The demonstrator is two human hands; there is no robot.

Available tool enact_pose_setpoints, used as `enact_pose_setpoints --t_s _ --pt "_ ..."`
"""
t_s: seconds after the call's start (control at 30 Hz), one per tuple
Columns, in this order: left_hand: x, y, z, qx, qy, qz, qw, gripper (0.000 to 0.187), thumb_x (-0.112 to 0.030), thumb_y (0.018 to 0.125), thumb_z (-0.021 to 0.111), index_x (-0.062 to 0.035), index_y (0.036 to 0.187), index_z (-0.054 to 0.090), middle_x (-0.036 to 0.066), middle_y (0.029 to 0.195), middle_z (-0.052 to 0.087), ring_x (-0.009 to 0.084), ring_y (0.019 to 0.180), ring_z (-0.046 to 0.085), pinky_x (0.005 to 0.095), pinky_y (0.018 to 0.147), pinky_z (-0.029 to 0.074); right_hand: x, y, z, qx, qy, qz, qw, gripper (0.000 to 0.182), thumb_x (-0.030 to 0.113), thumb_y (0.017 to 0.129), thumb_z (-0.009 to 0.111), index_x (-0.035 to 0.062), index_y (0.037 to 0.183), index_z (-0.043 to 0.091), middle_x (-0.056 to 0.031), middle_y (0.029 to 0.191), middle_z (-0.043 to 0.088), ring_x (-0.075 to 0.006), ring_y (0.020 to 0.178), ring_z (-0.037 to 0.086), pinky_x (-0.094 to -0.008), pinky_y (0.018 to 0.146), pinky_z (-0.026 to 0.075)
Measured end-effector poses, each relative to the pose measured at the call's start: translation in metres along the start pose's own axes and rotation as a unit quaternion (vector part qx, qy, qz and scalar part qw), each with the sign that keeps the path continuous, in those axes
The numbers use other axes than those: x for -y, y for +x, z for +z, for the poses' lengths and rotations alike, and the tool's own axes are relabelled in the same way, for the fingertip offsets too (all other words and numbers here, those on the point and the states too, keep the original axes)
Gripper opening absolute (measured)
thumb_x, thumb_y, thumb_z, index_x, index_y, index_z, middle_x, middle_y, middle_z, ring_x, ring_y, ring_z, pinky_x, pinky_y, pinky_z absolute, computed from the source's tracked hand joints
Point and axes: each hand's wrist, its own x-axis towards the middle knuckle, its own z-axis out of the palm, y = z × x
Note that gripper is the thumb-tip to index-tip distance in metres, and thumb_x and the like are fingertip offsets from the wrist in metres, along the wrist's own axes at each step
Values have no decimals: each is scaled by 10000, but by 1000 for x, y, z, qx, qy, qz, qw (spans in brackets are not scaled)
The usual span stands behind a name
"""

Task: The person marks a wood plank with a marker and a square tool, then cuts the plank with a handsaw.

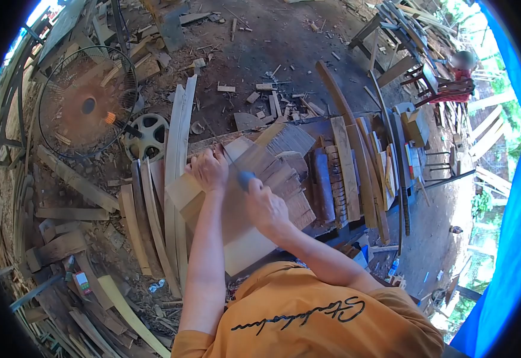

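Note:
My right hand (266, 210) is closed around the blue-grey handle (246, 179) of what looks like a handsaw. Its thin blade, seen edge-on and blurred, points away over the wood. My left hand (208, 170) lies close to the blade, its fingers bent over a pale wooden board (184, 191) and gripping it. The fingertips are partly hidden. Beneath both hands, light boards and blocks are piled on the bench, and a wide pale panel (245, 247) reaches toward my body. A stack of cut wood pieces (290, 194) sits just right of my right hand.
Long planks (180, 137) stand along the left side, near a round wire fan (87, 106) and a spoked wheel (147, 136). More boards (347, 173) line the right. Offcuts (264, 87) litter the ground ahead. A person in red (460, 83) is at far right, by a blue tarp (505, 256).

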Motion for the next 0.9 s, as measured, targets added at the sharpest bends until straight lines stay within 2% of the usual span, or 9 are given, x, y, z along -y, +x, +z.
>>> enact_pose_setpoints --t_s 0.13,0.2,0.33,0.4,0.53,0.63,0.73,0.8,0.9 --pt "-4 -1 -5 8 -8 -8 1000 347 -375 907 522 -121 693 622 91 760 673 261 832 568 430 822 323 -1 3 0 18 -3 0 1000 202 140 915 475 20 1067 419 -299 919 627 -459 826 652 -523 721 524" --pt "-5 -1 -8 22 -9 -12 1000 349 -379 908 520 -120 698 622 91 771 675 262 839 567 433 827 320 2 35 13 0 -15 -35 999 247 200 938 486 21 1079 391 -301 902 622 -455 819 653 -523 708 524" --pt "-3 0 -5 15 1 -4 1000 361 -390 913 511 -119 702 622 86 792 679 261 845 566 435 833 318 -3 29 13 -15 -20 -43 999 273 237 950 486 20 1083 388 -298 897 624 -453 816 654 -518 702 525" --pt "-3 0 -5 14 -8 -4 1000 366 -392 917 507 -120 701 622 86 794 681 261 837 566 433 831 318 -10 -7 1 -2 -4 -11 1000 249 206 940 492 15 1075 409 -291 909 629 -448 812 656 -517 710 527" --pt "-2 -1 -1 4 -1 3 1000 389 -401 929 490 -123 698 635 87 779 680 260 831 569 431 827 317 -9 -12 1 20 -17 25 999 243 198 933 501 7 1065 429 -285 924 632 -449 812 655 -515 728 527" --pt "-4 2 -5 41 -1 -20 999 407 -405 937 481 -120 702 652 86 773 681 260 853 570 434 826 320 -2 19 8 -12 4 0 1000 257 208 934 506 4 1067 424 -279 923 627 -440 806 660 -512 737 527" --pt "-5 1 -4 25 29 -18 999 415 -392 947 467 -116 710 667 85 773 683 267 853 574 436 828 325 2 20 8 -19 -24 -46 998 253 124 922 488 -21 1121 434 -263 934 630 -395 819 682 -462 693 556" --pt "-4 1 -2 15 30 -15 999 413 -383 951 462 -117 713 668 84 775 686 269 848 576 436 826 328 -1 -5 -1 5 -21 17 1000 247 92 913 479 -21 1128 433 -271 955 630 -399 830 680 -461 701 557" --pt "-4 -1 0 5 21 -15 1000 414 -371 959 451 -118 716 671 82 779 689 273 851 578 436 827 332 -3 -19 -7 31 -34 41 998 251 82 909 476 -21 1134 433 -277 964 631 -407 837 678 -464 703 556"
